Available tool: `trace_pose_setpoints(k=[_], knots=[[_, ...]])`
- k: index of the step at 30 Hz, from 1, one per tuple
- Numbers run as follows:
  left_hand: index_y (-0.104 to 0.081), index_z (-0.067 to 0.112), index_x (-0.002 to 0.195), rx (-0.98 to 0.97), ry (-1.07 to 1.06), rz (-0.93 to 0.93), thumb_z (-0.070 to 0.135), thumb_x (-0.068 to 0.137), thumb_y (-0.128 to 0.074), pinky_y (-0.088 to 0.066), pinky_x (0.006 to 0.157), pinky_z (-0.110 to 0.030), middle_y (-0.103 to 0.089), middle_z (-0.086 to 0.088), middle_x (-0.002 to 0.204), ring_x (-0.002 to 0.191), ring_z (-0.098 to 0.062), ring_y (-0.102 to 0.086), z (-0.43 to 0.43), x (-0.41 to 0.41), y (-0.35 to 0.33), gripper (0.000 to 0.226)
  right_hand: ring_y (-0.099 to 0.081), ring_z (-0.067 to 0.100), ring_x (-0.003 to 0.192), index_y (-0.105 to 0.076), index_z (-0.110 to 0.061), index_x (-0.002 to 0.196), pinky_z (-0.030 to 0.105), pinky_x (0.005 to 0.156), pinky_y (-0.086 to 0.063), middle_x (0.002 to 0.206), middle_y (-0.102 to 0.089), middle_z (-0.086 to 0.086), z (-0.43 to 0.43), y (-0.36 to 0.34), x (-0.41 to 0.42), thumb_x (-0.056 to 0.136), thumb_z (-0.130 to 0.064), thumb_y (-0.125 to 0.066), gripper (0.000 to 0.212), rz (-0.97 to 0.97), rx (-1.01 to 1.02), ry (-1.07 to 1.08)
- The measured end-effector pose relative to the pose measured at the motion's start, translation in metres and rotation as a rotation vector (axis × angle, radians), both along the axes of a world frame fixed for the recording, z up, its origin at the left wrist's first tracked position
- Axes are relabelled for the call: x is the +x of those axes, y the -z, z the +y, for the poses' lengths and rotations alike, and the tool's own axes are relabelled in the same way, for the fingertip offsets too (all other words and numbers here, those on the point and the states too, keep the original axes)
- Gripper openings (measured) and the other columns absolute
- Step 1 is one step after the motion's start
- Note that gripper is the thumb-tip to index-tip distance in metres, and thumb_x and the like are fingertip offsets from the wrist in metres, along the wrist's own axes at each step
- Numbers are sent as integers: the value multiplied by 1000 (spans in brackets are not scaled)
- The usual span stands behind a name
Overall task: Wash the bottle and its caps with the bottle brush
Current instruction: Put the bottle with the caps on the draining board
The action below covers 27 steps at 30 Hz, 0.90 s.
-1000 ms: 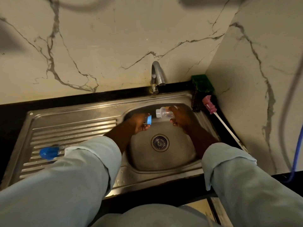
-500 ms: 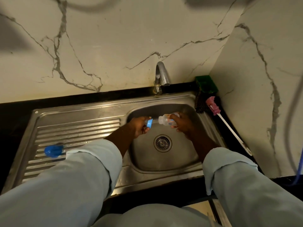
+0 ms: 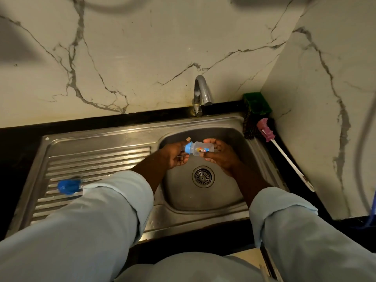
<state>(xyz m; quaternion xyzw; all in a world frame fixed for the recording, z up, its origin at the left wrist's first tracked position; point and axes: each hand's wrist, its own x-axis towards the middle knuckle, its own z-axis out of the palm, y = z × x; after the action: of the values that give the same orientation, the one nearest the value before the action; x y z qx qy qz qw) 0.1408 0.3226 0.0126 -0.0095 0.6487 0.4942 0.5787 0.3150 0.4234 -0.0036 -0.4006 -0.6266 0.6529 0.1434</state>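
Observation:
A small clear bottle (image 3: 200,149) lies sideways above the sink basin (image 3: 183,192), gripped at its base end by my right hand (image 3: 218,156). A light blue screw cap (image 3: 188,147) sits against the bottle's neck, and my left hand (image 3: 175,154) holds that cap. A darker blue cap (image 3: 68,186) lies on the ribbed drainboard at the left. The bottle brush (image 3: 284,155), with a pink head and a white handle, lies on the dark counter to the right of the sink.
The tap (image 3: 200,92) stands behind the basin; no water is visible. A green holder (image 3: 257,103) and a dark scrubber (image 3: 249,127) sit in the back right corner. The drain (image 3: 203,176) is below my hands. Marble walls close the back and right.
My left hand has brought the light blue cap from a gap beside the bottle up against its neck. Both hands have stayed over the basin.

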Motion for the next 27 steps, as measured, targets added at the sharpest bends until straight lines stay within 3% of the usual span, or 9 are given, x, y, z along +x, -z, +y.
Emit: trace_pose_setpoints(k=[3,6,8,11,13,17,21,27], knots=[[-66,7,116,29,5,13,42,80,-82,-60,70,-28,-69,-11,107,95,-20,-67,-1,-1,0,53,-65,23,114,-63,-21,126,44,91,-60,126,-63,2,1,1,1,77,-14,-86,55,18,-18,8],[-66,7,116,69,-14,40,36,80,-83,-60,70,-27,-69,-13,117,102,-21,-69,0,-1,-1,49,-70,25,106,-63,-21,125,36,81,-62,127,-65,9,1,-2,-1,84,-20,-82,45,-2,-74,18],[-66,7,117,108,-14,28,31,80,-83,-61,71,-28,-69,-14,121,104,-22,-69,0,-1,-1,47,-76,27,95,-61,-18,127,31,72,-62,123,-68,16,0,-5,-3,92,-34,-73,40,-34,-165,35],[-65,6,126,166,28,-23,22,82,-82,-61,76,-30,-68,-15,126,111,-25,-68,0,-1,-3,50,-76,30,82,-58,-14,123,33,64,-62,106,-72,19,-4,-10,-4,96,-64,-49,58,-156,-301,85],[-66,7,127,193,35,-40,17,83,-80,-61,81,-31,-67,-15,127,116,-27,-65,2,0,-6,48,-74,29,78,-58,-16,118,32,62,-58,100,-72,18,-5,-6,-5,96,-74,-33,66,-188,-344,76],[-69,8,121,202,-15,-18,15,83,-80,-60,85,-34,-64,-16,130,118,-27,-64,6,2,-4,40,-60,20,81,-56,-18,128,27,64,-44,115,-65,15,-7,-1,-8,101,-60,-40,52,-66,-314,144],[-66,6,123,204,-55,-57,16,86,-78,-60,82,-32,-63,-17,129,116,-27,-64,2,6,-1,40,-52,14,64,-40,-8,135,25,53,-38,103,-59,16,-2,-3,-13,106,-36,-41,40,-79,-172,143],[-70,12,104,230,-88,-55,13,88,-76,-56,96,-35,-65,-13,129,123,-27,-60,0,9,0,17,-63,16,65,-59,-18,117,24,54,-44,96,-69,16,-8,-4,-12,101,-66,-31,57,-133,-277,119]])
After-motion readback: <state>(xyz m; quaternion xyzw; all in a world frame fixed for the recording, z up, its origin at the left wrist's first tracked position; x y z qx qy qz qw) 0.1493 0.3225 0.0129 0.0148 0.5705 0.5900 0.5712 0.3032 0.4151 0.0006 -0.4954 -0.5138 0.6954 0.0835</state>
